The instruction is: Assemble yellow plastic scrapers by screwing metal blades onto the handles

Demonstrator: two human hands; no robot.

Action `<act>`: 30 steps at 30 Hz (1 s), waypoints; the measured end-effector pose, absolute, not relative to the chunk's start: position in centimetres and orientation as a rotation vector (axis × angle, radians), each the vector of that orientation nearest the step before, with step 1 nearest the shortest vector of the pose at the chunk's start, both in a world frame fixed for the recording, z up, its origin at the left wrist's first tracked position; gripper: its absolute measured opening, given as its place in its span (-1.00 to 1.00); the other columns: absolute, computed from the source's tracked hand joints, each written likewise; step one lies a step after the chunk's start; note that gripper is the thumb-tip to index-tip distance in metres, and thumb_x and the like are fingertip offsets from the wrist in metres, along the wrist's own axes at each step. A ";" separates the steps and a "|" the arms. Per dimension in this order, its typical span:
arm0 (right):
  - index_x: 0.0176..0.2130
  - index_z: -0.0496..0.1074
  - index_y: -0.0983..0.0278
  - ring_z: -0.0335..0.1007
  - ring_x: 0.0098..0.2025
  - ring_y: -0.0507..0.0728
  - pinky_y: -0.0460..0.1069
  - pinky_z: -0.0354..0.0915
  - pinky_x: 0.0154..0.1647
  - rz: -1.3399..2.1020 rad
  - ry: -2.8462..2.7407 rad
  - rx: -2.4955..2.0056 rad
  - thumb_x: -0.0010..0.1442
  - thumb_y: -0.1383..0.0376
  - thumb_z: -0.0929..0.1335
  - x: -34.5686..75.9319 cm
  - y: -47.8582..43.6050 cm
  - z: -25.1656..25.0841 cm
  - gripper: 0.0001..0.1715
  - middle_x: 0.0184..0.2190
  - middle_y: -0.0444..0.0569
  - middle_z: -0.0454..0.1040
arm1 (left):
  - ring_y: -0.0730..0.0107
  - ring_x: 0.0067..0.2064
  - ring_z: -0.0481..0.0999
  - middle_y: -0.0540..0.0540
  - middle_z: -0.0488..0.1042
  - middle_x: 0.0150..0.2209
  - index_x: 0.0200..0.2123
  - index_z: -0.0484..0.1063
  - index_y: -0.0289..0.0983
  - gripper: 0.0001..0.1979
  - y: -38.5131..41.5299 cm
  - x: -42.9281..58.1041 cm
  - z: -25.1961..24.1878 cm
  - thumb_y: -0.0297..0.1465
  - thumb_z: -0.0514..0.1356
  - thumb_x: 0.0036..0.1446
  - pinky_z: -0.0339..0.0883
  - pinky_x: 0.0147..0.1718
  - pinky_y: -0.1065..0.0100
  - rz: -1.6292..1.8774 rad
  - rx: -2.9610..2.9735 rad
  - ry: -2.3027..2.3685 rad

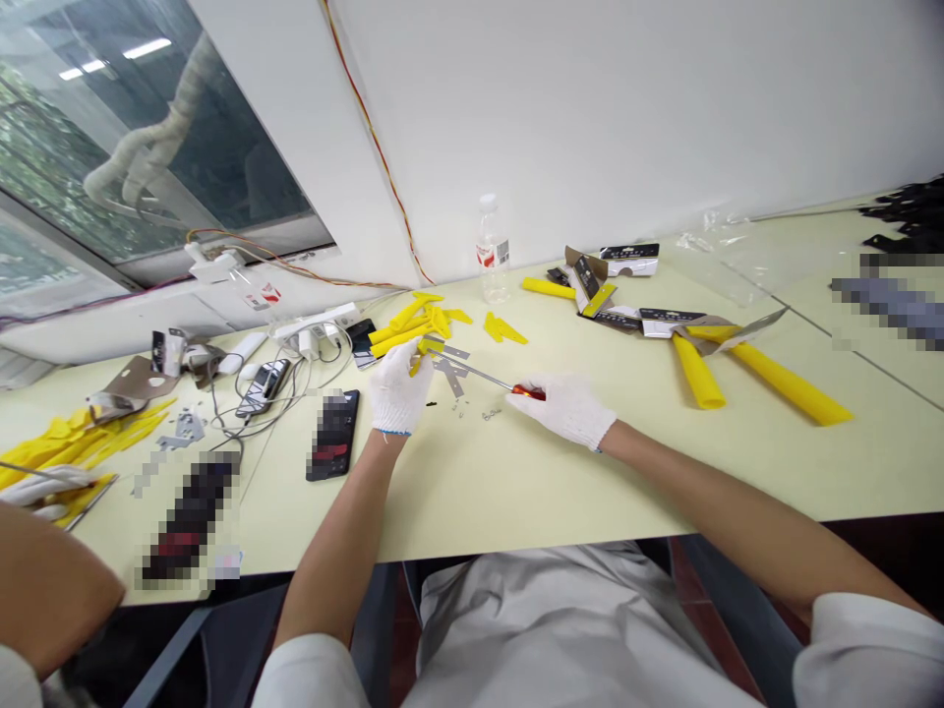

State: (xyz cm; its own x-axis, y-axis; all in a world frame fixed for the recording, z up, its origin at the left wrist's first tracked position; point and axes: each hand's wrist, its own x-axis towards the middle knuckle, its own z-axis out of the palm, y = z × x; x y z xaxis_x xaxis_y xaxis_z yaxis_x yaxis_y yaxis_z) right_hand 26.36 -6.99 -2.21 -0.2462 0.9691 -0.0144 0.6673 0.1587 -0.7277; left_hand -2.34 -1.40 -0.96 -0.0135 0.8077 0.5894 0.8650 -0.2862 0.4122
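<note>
My right hand (566,409), white knit glove, fingers closed round red-handled screwdriver (528,392), steel shaft pointing left to slotted metal plate (447,366). Left hand (400,388), same glove, fingers closed on plate's near end, plate held just above surface (516,492). Small screws (491,415) lying near screwdriver tip. Yellow plastic grips (413,324) beyond plate. Yellow-handled shears (767,372) off right. Co-worker's gloved hand (44,489) far left.
</note>
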 end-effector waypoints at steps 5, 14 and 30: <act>-0.25 0.56 0.23 0.40 -0.34 0.15 0.01 0.17 -0.29 0.835 -2.010 -1.543 0.41 -0.09 0.34 26.4 -6.9 -2.4 -0.52 -0.37 -0.03 0.58 | 0.12 -0.07 0.68 -0.18 0.71 -0.08 0.01 0.68 -0.23 -0.74 -1.4 -2.4 -0.9 -0.46 0.29 0.28 0.54 0.04 0.17 -1.202 -2.176 -1.827; -0.35 0.38 0.21 0.30 -0.46 0.09 0.00 0.15 -0.35 1.065 -2.011 -1.506 0.47 -0.14 0.25 26.7 -6.9 -2.2 -0.43 -0.50 -0.11 0.40 | 0.14 -0.04 0.64 -0.20 0.67 -0.05 0.00 0.66 -0.19 -0.78 -1.3 -2.5 -1.1 -0.45 0.30 0.33 0.53 0.06 0.15 -1.292 -2.221 -1.844; -0.20 0.53 0.21 0.43 -0.35 0.18 0.02 0.14 -0.31 0.662 -2.088 -1.667 0.50 -0.12 0.29 26.5 -6.8 -2.6 -0.49 -0.37 -0.02 0.56 | 0.14 0.15 0.59 -0.25 0.52 0.23 0.24 0.53 -0.24 -0.62 -0.9 -2.8 -2.1 -0.18 0.29 0.49 0.58 0.14 0.02 -1.308 -2.324 -1.890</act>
